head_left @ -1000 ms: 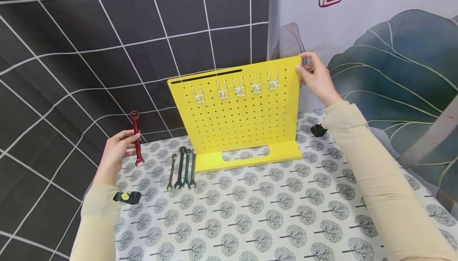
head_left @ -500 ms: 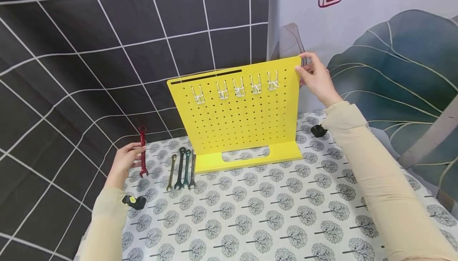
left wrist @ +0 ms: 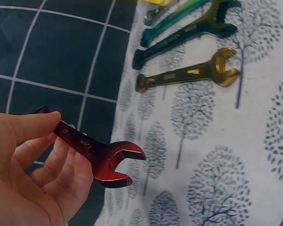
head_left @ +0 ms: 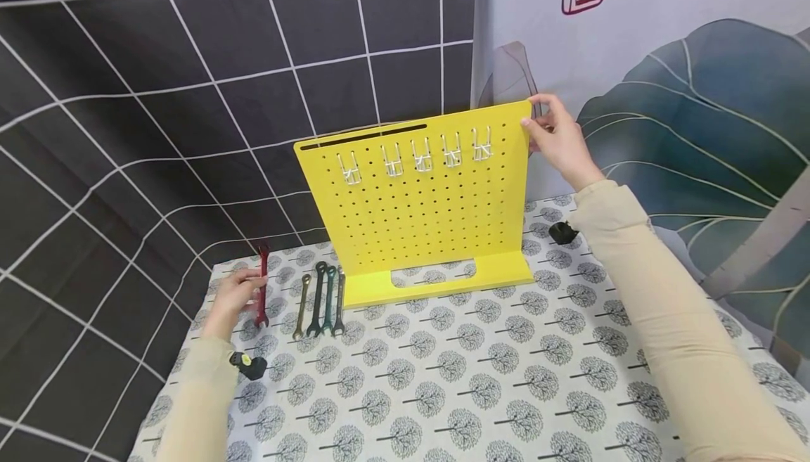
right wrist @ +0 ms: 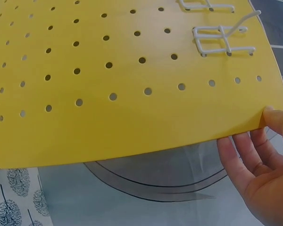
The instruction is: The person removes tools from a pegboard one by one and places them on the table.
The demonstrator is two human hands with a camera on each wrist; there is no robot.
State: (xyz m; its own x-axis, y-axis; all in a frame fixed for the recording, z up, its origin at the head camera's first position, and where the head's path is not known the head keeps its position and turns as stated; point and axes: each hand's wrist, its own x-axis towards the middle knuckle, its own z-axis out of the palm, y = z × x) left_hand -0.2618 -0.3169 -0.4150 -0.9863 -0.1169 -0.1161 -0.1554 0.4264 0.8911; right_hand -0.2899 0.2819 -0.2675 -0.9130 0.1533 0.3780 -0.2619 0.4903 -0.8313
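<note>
My left hand (head_left: 235,296) pinches a red combination wrench (head_left: 262,286) between thumb and fingers, low near the table's back left. In the left wrist view the wrench's open end (left wrist: 114,162) points away from the palm. To its right, a gold wrench (head_left: 303,307), a black wrench (head_left: 318,300), a teal wrench (head_left: 330,299) and a grey wrench (head_left: 339,304) lie side by side. My right hand (head_left: 558,137) grips the upper right corner of a yellow pegboard (head_left: 424,209), thumb in front and fingers behind its edge.
Several white wire hooks (head_left: 422,156) hang along the pegboard's upper part. The pegboard's base stands on a tree-patterned tablecloth (head_left: 443,392). Behind rises a dark cloth with white grid lines (head_left: 209,47); a pale wall hanging (head_left: 683,124) covers the right side.
My left hand has moved right and down with the red wrench, closer to the row of wrenches and the tabletop. The right hand stays at the pegboard's corner.
</note>
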